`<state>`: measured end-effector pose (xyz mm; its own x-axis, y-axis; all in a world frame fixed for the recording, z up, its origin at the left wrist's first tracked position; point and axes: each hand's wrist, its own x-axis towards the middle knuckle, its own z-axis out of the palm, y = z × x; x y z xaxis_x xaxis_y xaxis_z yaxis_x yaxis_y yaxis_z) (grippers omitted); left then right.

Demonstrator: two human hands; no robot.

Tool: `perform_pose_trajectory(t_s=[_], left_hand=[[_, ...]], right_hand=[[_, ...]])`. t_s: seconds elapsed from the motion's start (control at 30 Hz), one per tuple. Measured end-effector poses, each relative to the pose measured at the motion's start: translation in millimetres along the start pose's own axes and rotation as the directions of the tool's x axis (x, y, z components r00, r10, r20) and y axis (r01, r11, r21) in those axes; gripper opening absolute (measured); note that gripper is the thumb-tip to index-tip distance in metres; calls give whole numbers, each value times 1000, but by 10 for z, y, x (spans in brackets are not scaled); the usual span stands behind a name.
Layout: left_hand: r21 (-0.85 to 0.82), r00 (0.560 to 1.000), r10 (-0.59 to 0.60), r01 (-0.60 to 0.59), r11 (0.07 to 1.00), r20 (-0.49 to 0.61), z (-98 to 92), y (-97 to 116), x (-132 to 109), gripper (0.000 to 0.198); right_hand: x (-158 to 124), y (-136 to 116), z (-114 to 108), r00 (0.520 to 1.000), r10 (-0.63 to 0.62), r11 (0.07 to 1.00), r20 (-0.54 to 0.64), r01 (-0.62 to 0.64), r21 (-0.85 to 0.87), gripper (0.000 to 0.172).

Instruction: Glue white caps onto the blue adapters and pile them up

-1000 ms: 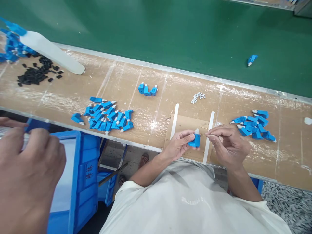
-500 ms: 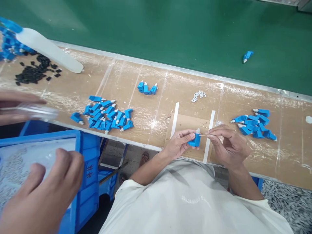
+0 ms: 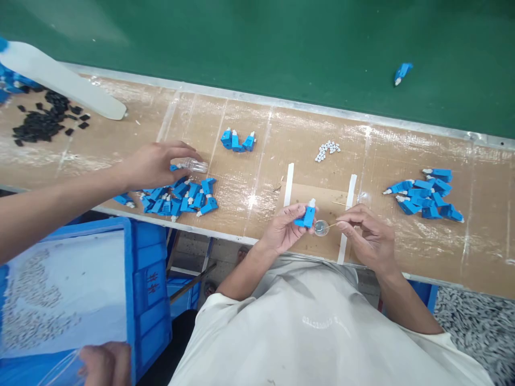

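A green surface (image 3: 241,53) ran behind the brown bench (image 3: 237,177), where my left fingers (image 3: 295,212) gripped a blue piece (image 3: 309,217), its white tip pointing away from me, just beside a small clear dish (image 3: 321,229). My right fingers (image 3: 358,216) pinched a thin stick (image 3: 333,225) whose far end met that dish. White bits (image 3: 328,148) lay beyond, a blue heap (image 3: 431,195) off to my right, while leftward a co-worker's hand (image 3: 155,162), with a clear container (image 3: 193,165), partly hid another heap (image 3: 189,199).
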<state>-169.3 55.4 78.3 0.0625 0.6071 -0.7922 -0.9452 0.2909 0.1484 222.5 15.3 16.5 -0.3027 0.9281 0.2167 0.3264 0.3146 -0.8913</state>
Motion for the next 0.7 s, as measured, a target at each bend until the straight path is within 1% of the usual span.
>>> perform_pose_trajectory(t_s=[0.03,0.07,0.1,0.13,0.2,0.23,0.27,0.3,0.33,0.37,0.43,0.5,0.53,0.6,0.67,0.7], left_hand=[[-43,1000,25,-25,999,1,-94,-8,27,56],[-57,999,37,-36,998,15,-212,-147,46,47],[-53,998,40,-38,998,40,-340,-392,53,40],[-36,997,33,-30,999,66,-466,-703,49,36],[41,994,-17,13,999,109,-659,-1348,36,29],[91,990,-52,40,995,132,-709,-1613,45,27],[138,983,-83,61,989,162,-725,-1813,72,25],[172,975,-108,75,982,194,-708,-1944,117,23],[195,966,-127,83,977,227,-665,-2014,177,22],[205,956,-139,87,975,258,-606,-2038,247,21],[222,935,-156,86,971,318,-482,-2012,384,18],[265,912,-167,67,962,376,-406,-1976,483,20],[292,902,-172,53,955,397,-392,-1970,514,23],[325,893,-171,30,945,416,-402,-1984,547,30],[323,898,-166,28,946,408,-428,-2012,559,35],[318,900,-166,32,947,403,-439,-2023,562,36]], right_hand=[[-19,13,33,999,17,1000,42,-17,-14,11],[-33,14,54,996,43,999,83,-41,-29,10],[-37,6,58,991,75,996,113,-70,-48,10],[-27,-9,39,987,105,993,126,-96,-74,13],[63,-35,-69,987,134,981,92,-119,-154,22],[157,-31,-154,989,132,970,59,-117,-212,23],[292,-5,-254,992,123,953,24,-111,-281,23],[471,51,-364,994,113,928,-7,-108,-357,23],[694,140,-479,994,108,894,-34,-112,-434,24],[957,262,-596,992,112,853,-61,-127,-505,26],[1562,590,-811,983,120,759,-142,-183,-625,30],[2176,968,-959,965,140,667,-222,-257,-699,48],[2450,1144,-996,952,165,633,-257,-302,-713,59],[2881,1419,-1000,924,224,596,-309,-381,-706,73],[3149,1556,-946,905,259,580,-339,-426,-694,78],[3233,1576,-915,904,262,579,-337,-427,-694,77]])
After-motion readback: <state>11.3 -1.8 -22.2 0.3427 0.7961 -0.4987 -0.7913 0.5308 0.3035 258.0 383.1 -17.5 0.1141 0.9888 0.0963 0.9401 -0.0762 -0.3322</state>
